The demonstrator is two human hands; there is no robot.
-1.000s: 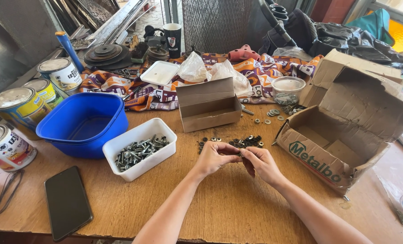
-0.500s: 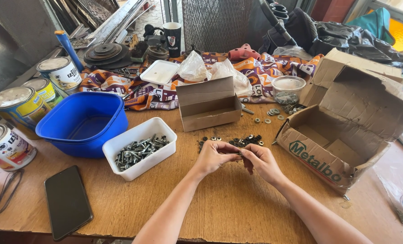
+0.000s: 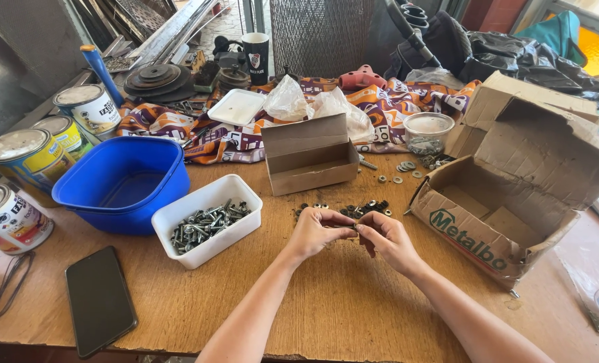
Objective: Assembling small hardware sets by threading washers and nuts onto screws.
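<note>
So the person's left hand and right hand meet in the middle of a worn wooden surface, fingers pinched in tight around some small metal part held between both hands, too tiny to say exactly what it is. It sits just above the surface, right in front of a little scatter of dark nuts and washers. Left of the hands there's a white tub of bolts, touching a blue plastic basin behind it. A black phone lies face up near the front edge, with a thin loop of cord off at the far left. Several paint tins line the left side. Behind the hands stands a small open cardboard box, and to the right a bigger torn cardboard box lies on its side, open toward the person. More loose washers lie between those two, near a clear round tub. A patterned orange and purple cloth covers the back of the surface, with a white tray and crumpled plastic bags on it. Further back it's proper workshop clutter: a dark mug, stacked metal discs, a wire mesh panel and black bags.
</note>
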